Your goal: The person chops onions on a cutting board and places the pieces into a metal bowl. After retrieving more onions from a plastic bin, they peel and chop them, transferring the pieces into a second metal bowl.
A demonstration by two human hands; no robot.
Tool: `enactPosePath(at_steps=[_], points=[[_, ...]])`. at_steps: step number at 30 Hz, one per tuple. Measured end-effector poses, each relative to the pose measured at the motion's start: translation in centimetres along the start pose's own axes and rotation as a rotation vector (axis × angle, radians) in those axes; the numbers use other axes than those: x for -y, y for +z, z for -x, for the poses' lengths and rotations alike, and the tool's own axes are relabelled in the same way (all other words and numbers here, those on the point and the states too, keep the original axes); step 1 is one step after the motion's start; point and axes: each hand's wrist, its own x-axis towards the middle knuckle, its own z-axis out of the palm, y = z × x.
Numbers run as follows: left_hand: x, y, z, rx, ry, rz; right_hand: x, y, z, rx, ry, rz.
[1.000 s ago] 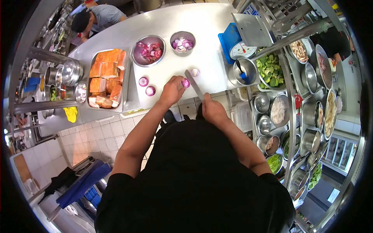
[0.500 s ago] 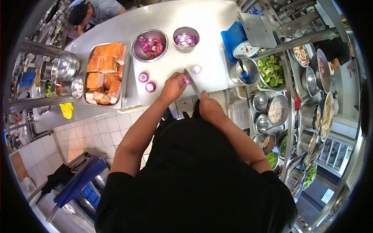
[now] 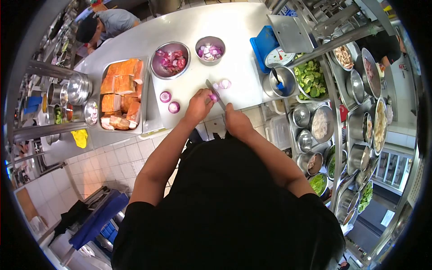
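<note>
My right hand [image 3: 237, 121] is closed round the handle of a knife [image 3: 218, 98], whose blade points away from me over the white cutting board [image 3: 245, 92]. Against the blade, my left hand [image 3: 199, 106] grips a piece of red onion [image 3: 212, 96] with bent fingers. Just right of the blade lie pale cut onion pieces [image 3: 224, 84]. Left of my left hand rest two cut red onions, a farther onion [image 3: 165, 96] and a nearer onion [image 3: 174, 107]. Beyond them stand a bowl of dark red-purple pieces [image 3: 171, 60] and a smaller bowl of chopped onion [image 3: 210, 51].
A metal tray [image 3: 143, 92] of orange-skinned meat blocks stands left of the board. To the right are a blue scale [image 3: 270, 51], a metal pot [image 3: 278, 82] and a container of green vegetables [image 3: 311, 77]. Shelves of bowls line the right. Another person [image 3: 105, 27] leans in at upper left.
More cut onion now lies just right of the blade. The knife and both hands have shifted slightly left in view, and the whole scene has moved a little with my head.
</note>
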Motion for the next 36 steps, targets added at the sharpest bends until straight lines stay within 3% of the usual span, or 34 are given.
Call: enactPosePath(at_steps=[3,5,9,11,17,23,26,28,33,36], points=[[-0.4,0.1,0.3,-0.016,-0.070,-0.052,1.0,-1.7,0.8,0.002,0.032,-0.042],[-1.7,-0.3,0.0,0.048,-0.252,-0.032,1.8,-3.5,1.5,0.011,0.063,-0.056],[-2.5,-0.5,-1.5,0.058,-0.186,-0.104,1.1,-4.7,2.1,0.001,0.106,-0.108],[-3.0,-0.4,-2.9,0.156,-0.208,-0.292,0.5,-4.8,2.3,-0.024,0.112,-0.088],[-2.9,-0.9,-5.2,0.382,-0.258,-0.309,-2.8,-4.8,4.4,-0.098,0.067,-0.166],[-2.7,-1.1,-4.4,0.335,-0.156,-0.320,-7.3,-1.4,5.9,-0.028,0.066,-0.336],[-2.1,-1.1,-3.9,0.299,-0.127,-0.288,-9.1,1.5,5.3,-0.107,-0.079,-0.425],[-1.8,-0.9,-3.7,0.296,-0.118,-0.285,-8.4,1.5,4.8,0.167,0.192,-0.787],[-1.2,-0.5,-2.7,0.162,-0.154,-0.204,-6.8,1.8,2.9,0.283,0.206,-0.952],[-1.1,-0.8,-2.3,0.099,-0.271,-0.083,-5.8,1.1,2.5,0.341,0.198,-1.004]])
